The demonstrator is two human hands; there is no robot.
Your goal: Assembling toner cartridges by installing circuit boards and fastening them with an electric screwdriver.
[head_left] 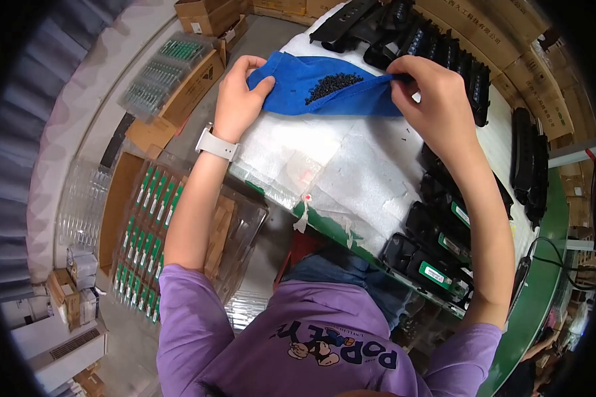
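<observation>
— Nearest us, low in the frame, what do we have?

— Our purple shirt, then the green table edge and the white foam sheet at the centre. Black housings with green boards line the right side; clear trays of green boards sit lower left.

— And the hands?

— Further up, our left hand pinches the left end of the blue cloth, thumb and fingers closed on its edge. Our right hand grips the right end, fingers closed on the fabric.

— How far along do we judge it?

— The small black screws lie heaped in the cloth's hollow at upper centre. We judge them gathered and lifted, but not yet tipped anywhere.

— Beyond?

— More black housings and cardboard boxes along the top.
</observation>
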